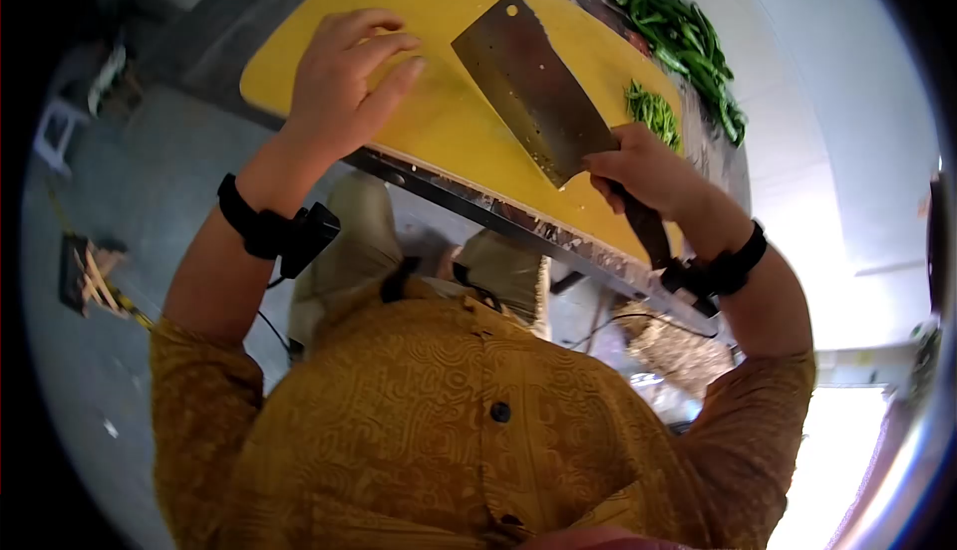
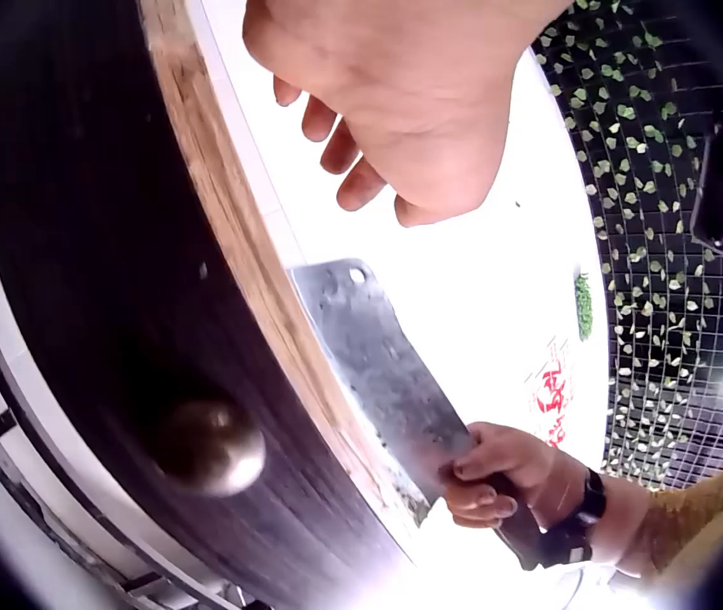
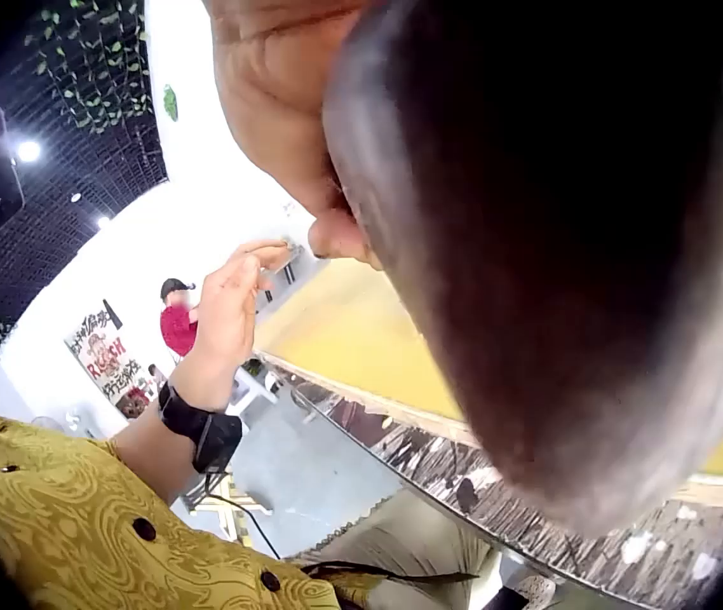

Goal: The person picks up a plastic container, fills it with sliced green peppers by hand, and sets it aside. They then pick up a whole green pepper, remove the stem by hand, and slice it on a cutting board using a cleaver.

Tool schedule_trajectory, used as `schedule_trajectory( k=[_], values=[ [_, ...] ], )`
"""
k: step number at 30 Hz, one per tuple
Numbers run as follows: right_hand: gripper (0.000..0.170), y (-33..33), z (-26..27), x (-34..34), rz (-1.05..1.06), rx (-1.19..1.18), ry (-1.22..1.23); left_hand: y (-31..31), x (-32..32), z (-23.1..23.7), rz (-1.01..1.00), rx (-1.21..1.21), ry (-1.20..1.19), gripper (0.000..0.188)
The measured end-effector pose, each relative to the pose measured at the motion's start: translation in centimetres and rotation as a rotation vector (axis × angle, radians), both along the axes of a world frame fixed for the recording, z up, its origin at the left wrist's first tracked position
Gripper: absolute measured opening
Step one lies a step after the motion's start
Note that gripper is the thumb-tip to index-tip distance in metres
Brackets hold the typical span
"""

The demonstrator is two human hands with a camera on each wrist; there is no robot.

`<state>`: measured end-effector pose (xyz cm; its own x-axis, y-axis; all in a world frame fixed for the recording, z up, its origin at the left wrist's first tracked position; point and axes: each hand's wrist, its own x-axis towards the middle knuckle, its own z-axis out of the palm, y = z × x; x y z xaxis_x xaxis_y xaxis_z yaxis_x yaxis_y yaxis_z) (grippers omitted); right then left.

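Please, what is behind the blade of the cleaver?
In the head view, the yellow board shows around the cleaver blade; the right hand grips the handle. Whatever is directly behind the blade is covered and cannot be seen.

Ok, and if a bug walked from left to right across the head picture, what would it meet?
White stool → left hand → knife blade → heap of long green vegetables.
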<state>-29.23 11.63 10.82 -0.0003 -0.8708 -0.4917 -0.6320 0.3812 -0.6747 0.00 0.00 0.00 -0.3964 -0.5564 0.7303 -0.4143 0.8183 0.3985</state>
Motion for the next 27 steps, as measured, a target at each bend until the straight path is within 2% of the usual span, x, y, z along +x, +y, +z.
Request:
schedule_trajectory(
  k=[2,3,5,6,9,12,15,18,24,27],
  values=[
    [0.015,-0.4,0.0,1.1,-0.036,0.043,0.141,-2.1,1.8,-1.0,0.115,-0.087,-0.078,0.030],
    [0.015,1.1,0.4,-3.1,-0.097,-0.007,0.161,-1.8,-1.7,-1.5,0.174,-0.129,-0.098,0.032],
    [0.015,2.3,-0.8,-5.9,-0.210,0.001,0.111,-1.9,-1.4,-3.5,0.286,-0.124,-0.225,0.035],
    [0.016,1.4,1.0,-5.3,-0.284,0.001,0.100,-3.6,0.8,-0.6,0.270,-0.128,-0.304,0.038],
    [0.016,2.0,0.9,-9.4,-0.371,-0.032,0.092,-3.5,0.7,-0.8,0.275,-0.106,-0.391,0.045],
    [0.015,2.9,0.5,-10.9,-0.580,-0.134,0.101,-3.1,0.3,-0.5,0.265,-0.042,-0.442,0.049],
    [0.015,3.7,-0.9,-10.9,-0.725,-0.343,-0.149,-3.4,0.5,-0.6,0.258,-0.040,-0.465,0.047],
    [0.016,5.6,-1.8,-9.7,-0.608,-0.464,-0.174,-3.0,0.3,-0.4,0.249,-0.039,-0.455,0.048],
    [0.019,9.2,-1.7,-8.4,-0.286,-0.367,0.517,-2.8,0.4,-0.4,0.226,-0.055,-0.404,0.045],
    [0.027,10.4,-2.2,-7.7,-0.125,-0.444,0.650,-2.7,0.2,-0.3,0.251,-0.039,-0.427,0.045]
  ],
)
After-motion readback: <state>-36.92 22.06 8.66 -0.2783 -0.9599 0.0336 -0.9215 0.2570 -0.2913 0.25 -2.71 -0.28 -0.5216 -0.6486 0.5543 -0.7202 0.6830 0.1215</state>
